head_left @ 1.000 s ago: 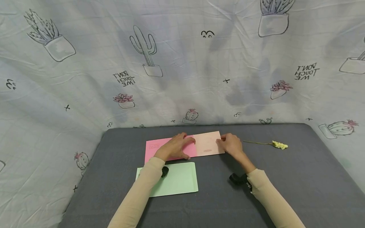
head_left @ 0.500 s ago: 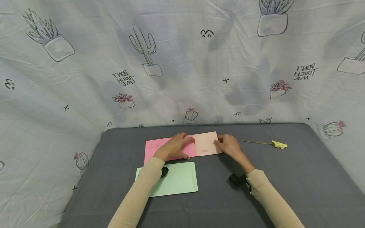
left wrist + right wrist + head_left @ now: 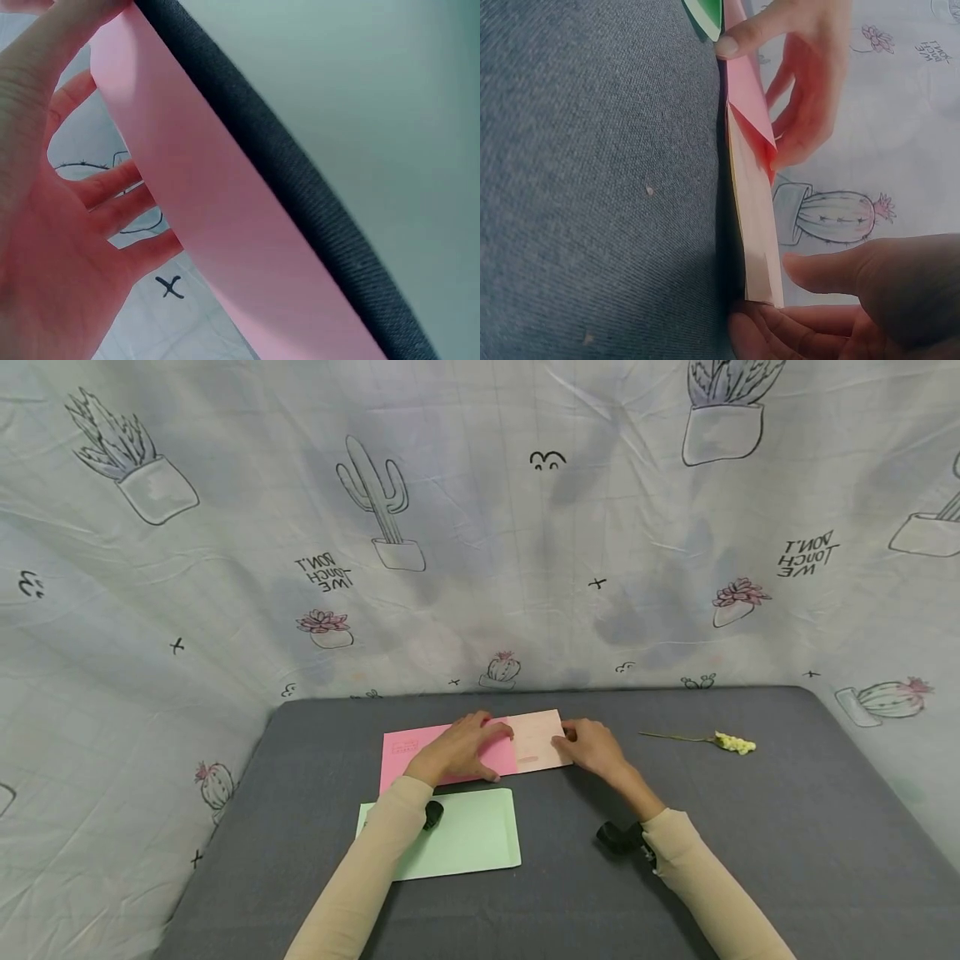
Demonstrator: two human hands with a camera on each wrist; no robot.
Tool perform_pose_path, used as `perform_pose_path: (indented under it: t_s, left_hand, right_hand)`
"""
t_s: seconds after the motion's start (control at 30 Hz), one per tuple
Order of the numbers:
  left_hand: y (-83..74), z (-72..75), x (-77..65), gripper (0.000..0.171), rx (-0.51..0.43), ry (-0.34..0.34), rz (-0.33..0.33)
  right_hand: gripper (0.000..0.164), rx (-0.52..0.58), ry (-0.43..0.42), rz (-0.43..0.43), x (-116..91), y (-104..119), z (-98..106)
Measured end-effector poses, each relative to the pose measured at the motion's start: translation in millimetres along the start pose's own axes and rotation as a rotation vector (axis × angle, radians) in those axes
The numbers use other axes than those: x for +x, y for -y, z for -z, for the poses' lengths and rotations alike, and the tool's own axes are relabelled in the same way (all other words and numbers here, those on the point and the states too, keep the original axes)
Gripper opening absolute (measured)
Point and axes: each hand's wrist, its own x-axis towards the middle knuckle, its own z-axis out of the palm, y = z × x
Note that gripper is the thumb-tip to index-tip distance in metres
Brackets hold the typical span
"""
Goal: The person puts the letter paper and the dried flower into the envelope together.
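A pink envelope [image 3: 408,756] lies at the table's far side with a pale peach card [image 3: 534,739] partly inside its right end. My left hand [image 3: 457,750] spans the envelope, thumb at the near edge and fingers at the far edge. In the right wrist view, the left index finger touches the raised lip of the envelope's opening. My right hand [image 3: 594,747] holds the card's outer end, fingers at that end and thumb [image 3: 817,271] by its upper face. The card's inserted part is hidden by the envelope.
A mint-green envelope [image 3: 480,835] lies nearer, partly under the left forearm. A yellow flower [image 3: 733,743] on a thin stem rests to the right. The grey table [image 3: 570,893] meets a patterned cloth [image 3: 480,610] behind.
My right hand has moved left with the card, and less of the card shows outside the pink envelope. The left hand has stayed in place on the envelope.
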Motion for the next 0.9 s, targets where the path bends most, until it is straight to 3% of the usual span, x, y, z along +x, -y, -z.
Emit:
perform_pose_path:
  t_s: [0.33, 0.63, 0.9]
  left_hand:
    - [1.8, -0.3, 0.0, 0.070, -0.004, -0.001, -0.008]
    - [3.7, -2.6, -1.9, 0.070, 0.008, -0.002, -0.016]
    - [-2.8, -8.6, -9.4, 0.071, 0.003, -0.012, -0.011]
  right_hand:
    - [0.032, 0.046, -0.012, -0.020, 0.1, 0.3, -2.4]
    - [0.037, 0.177, -0.005, -0.107, -2.5, -0.2, -0.7]
    - [0.042, 0.359, 0.056, -0.161, -10.6, 0.2, 0.5]
